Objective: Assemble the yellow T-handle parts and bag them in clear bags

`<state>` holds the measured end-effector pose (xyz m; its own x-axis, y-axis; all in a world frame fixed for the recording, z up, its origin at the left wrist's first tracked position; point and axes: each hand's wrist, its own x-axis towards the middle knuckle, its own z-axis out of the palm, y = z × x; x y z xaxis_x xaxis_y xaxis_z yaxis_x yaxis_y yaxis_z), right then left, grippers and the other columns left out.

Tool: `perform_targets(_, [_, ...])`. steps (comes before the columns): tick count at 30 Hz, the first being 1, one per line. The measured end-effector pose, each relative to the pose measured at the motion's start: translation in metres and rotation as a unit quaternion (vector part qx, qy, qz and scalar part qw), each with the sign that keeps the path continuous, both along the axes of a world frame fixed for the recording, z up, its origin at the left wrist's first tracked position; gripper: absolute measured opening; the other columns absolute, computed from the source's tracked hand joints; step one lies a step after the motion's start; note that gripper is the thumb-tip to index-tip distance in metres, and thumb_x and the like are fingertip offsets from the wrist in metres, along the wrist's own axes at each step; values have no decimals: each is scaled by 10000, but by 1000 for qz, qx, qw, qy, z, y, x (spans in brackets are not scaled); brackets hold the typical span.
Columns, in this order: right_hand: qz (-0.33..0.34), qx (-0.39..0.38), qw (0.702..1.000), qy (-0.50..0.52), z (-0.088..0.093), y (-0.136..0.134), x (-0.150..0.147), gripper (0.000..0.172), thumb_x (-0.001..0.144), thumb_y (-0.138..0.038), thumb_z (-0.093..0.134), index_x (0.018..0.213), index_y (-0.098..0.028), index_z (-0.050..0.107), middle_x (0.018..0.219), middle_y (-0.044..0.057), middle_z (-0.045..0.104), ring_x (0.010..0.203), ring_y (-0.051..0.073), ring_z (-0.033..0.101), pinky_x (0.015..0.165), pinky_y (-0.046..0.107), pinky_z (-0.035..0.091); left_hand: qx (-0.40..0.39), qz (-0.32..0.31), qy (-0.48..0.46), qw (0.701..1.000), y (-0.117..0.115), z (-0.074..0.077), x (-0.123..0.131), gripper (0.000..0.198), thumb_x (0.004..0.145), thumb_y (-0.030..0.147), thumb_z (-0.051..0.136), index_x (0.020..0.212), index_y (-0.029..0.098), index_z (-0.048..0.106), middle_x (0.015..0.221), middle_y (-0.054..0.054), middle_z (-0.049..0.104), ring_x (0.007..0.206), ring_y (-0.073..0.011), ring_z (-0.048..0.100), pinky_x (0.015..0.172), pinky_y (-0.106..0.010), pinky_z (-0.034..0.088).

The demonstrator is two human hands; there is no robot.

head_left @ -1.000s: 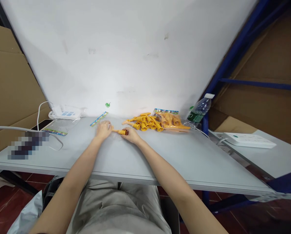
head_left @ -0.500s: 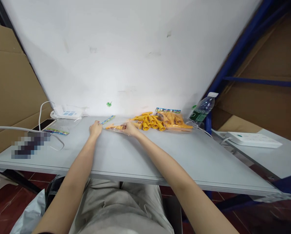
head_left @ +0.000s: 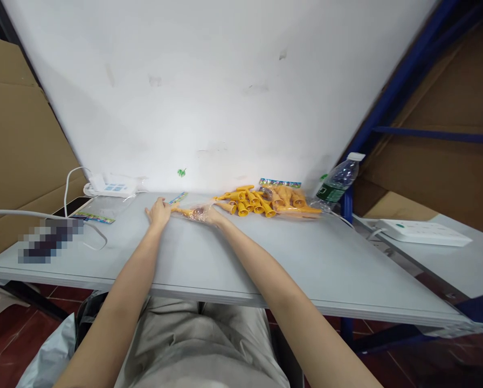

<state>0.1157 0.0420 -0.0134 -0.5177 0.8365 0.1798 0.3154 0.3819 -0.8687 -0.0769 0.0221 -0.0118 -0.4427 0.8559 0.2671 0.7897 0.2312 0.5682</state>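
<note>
My left hand (head_left: 159, 211) is closed at the left end of a clear plastic bag (head_left: 197, 216), next to its coloured header strip (head_left: 179, 198). Inside the bag lies a yellow horn-shaped plastic piece (head_left: 187, 212). My right hand (head_left: 211, 215) reaches into the bag from the right, its fingers closed around the wide end of that piece and partly hidden by the shiny film. Just right of it, several loose yellow horn-shaped pieces (head_left: 247, 202) lie in a heap, hollow round ends towards me.
A filled bag of similar pieces (head_left: 288, 199) lies beside the heap. A water bottle (head_left: 338, 180) leans at the right. On the left are a flat empty bag (head_left: 110, 205), a power strip (head_left: 114, 188), a phone (head_left: 75, 207) and a white cable (head_left: 96, 231). The wall (head_left: 225, 97) borders the table (head_left: 225, 258).
My right hand has pushed left and deeper into the bag with the yellow piece, which now reaches my left hand. The film bunches more around my right fingers.
</note>
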Motion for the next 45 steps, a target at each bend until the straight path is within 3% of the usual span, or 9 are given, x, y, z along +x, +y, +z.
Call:
perform_targets(4, [15, -30, 999, 7, 0, -1, -2, 268, 701, -195, 717, 958, -124, 743, 963, 82, 755, 880, 208, 685, 810, 295, 535, 1, -132, 48, 990, 3, -7, 5, 377, 867, 164, 439, 1187, 202, 635, 1322, -78, 626, 1255, -212, 549, 1140, -403, 294])
perform_targets(7, [5, -15, 1000, -10, 3, 0, 5, 253, 726, -152, 673, 969, -138, 741, 978, 71, 754, 868, 183, 686, 814, 277, 531, -48, -176, 72, 981, 6, -12, 7, 349, 893, 176, 395, 1071, 217, 692, 1317, -62, 631, 1279, -212, 531, 1143, -420, 300])
perform_targets(12, [-104, 57, 992, -42, 8, 4, 35, 234, 794, -105, 530, 921, -126, 726, 923, 73, 744, 762, 153, 672, 789, 284, 525, -77, -119, 106, 984, 5, -10, 5, 348, 900, 210, 365, 941, 197, 709, 1135, -100, 712, 1126, -251, 627, 1098, -446, 352])
perform_targets(16, [-300, 169, 936, -68, 3, 2, 67, 285, 837, -120, 490, 1036, -142, 692, 1109, 118, 694, 1014, 214, 633, 918, 351, 480, -81, -70, 94, 990, 2, -5, 4, 316, 862, 206, 402, 917, 186, 713, 1095, -122, 714, 1096, -276, 633, 973, -396, 463])
perform_targets(18, [-331, 184, 918, -116, -2, 1, 77, 284, 849, -129, 498, 1064, -151, 682, 1182, 139, 655, 1088, 242, 601, 940, 371, 460, -74, -60, 87, 992, 1, -5, 4, 326, 859, 211, 399, 930, 169, 715, 1122, -145, 699, 1107, -293, 623, 934, -398, 486])
perform_targets(22, [-303, 178, 910, -219, -10, 1, 81, 210, 862, -194, 562, 1023, -172, 694, 1134, 143, 655, 1045, 264, 611, 896, 360, 457, -42, -66, 110, 991, 3, -8, 3, 328, 863, 211, 399, 915, 144, 716, 1112, -168, 686, 1123, -301, 602, 978, -410, 469])
perform_targets(30, [-289, 126, 911, -264, -12, -2, 77, 162, 838, -260, 611, 952, -170, 683, 972, 133, 687, 932, 261, 635, 775, 318, 474, -1, -122, 96, 988, 8, -16, 1, 354, 862, 171, 391, 1060, 120, 680, 1187, -139, 666, 1183, -222, 577, 1044, -320, 413])
perform_targets(41, [-359, 187, 912, -73, 12, 5, 90, 291, 795, -197, 557, 1040, -115, 691, 1017, 129, 706, 958, 250, 628, 857, 351, 487, -62, -64, 116, 989, 6, -14, -5, 423, 908, 212, 315, 1069, 160, 703, 1211, -129, 674, 1154, -231, 605, 973, -321, 435])
perform_targets(45, [-296, 187, 933, -87, 19, 1, 92, 298, 783, -220, 607, 1055, -129, 693, 978, 93, 717, 875, 220, 637, 826, 332, 492, -57, -39, 122, 990, 4, -14, -7, 414, 910, 220, 317, 1042, 158, 705, 1178, -137, 687, 1128, -247, 614, 957, -343, 442])
